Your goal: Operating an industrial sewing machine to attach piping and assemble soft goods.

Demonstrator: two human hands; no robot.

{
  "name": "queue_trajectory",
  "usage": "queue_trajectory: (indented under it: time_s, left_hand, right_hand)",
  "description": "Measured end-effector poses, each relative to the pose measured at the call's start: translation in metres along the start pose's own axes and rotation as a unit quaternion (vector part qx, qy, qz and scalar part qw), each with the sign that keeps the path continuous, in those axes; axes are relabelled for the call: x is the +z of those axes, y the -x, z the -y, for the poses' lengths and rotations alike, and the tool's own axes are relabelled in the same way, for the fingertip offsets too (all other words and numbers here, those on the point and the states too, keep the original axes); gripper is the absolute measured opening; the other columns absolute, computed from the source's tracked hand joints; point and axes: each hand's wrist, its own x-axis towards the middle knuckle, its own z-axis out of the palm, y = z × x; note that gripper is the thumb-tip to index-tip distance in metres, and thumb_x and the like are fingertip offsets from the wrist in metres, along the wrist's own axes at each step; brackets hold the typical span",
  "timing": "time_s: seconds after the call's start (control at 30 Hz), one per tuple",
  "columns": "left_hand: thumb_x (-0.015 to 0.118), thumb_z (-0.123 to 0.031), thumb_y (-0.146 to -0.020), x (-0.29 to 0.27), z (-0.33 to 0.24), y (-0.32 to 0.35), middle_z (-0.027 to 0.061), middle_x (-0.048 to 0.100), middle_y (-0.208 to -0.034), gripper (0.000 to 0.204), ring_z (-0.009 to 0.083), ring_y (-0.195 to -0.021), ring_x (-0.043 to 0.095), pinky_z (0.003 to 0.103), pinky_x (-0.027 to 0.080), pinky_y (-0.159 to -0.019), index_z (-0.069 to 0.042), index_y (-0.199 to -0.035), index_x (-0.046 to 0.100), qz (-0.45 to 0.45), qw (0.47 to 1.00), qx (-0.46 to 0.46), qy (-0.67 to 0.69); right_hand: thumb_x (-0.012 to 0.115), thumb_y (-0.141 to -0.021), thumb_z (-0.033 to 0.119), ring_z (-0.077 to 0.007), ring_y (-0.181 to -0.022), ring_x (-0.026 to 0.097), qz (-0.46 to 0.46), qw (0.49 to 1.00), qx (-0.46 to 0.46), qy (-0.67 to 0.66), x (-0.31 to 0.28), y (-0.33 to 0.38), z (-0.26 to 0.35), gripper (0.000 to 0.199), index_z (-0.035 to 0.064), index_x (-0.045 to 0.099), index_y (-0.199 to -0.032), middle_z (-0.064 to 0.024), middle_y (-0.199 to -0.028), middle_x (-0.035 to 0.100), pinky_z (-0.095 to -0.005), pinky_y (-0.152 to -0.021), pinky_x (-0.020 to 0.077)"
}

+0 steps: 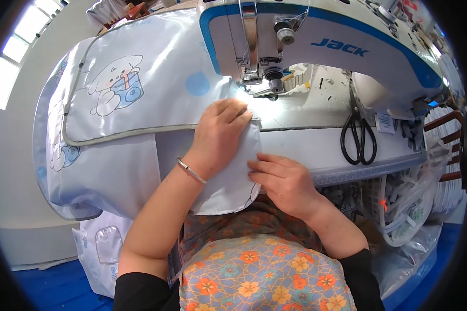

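A shiny pale lilac-white fabric piece, printed with a white cartoon puppy and a blue cup, lies on the sewing machine bed with layers hanging to the left. Grey binding runs along its flap. My left hand, wearing a silver bracelet, is closed at the fabric's edge just in front of the presser foot. Lower down, my right hand has its fingertips on the right edge of the near fabric panel, which drapes toward my lap. Its thumb is hidden. The lamp's glare blurs the stitching spot.
The white and blue sewing machine arches over the bed. Black-handled scissors lie on the bed's right. Below the table edge at right stands a white basket with clear plastic and grey scraps. A brown chair is beyond it.
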Motion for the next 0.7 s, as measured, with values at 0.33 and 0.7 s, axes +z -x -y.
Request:
queue_trajectory:
  time_s: [0.33, 0.7]
  left_hand:
    - [0.064, 0.002, -0.073, -0.002, 0.002, -0.001, 0.0076, 0.069, -0.106, 0.031, 0.0286, -0.099, 0.066, 0.04, 0.054, -0.086, -0.003, -0.103, 0.07, -0.003, 1.0, 0.007, 0.011]
    - [0.061, -0.004, -0.076, 0.003, 0.001, 0.005, 0.0092, 0.07, -0.102, 0.02, 0.0267, -0.101, 0.067, 0.039, 0.054, -0.087, -0.003, -0.095, 0.067, -0.031, 0.999, -0.006, 0.017]
  right_hand:
    - [0.064, -0.076, -0.005, -0.0306, -0.101, 0.068, 0.057, 0.995, 0.038, -0.07, -0.023, -0.021, -0.002, 0.027, 0.0064, 0.073, -0.098, -0.0109, -0.107, 0.072, -0.038, -0.084, 0.0565]
    - [0.061, -0.087, 0.004, -0.0313, -0.085, 0.063, 0.042, 0.984, 0.05, 0.164, -0.003, -0.077, -0.056, 0.027, 0.0102, 0.071, -0.111, -0.0109, -0.091, 0.061, -0.0429, -0.073, 0.0529]
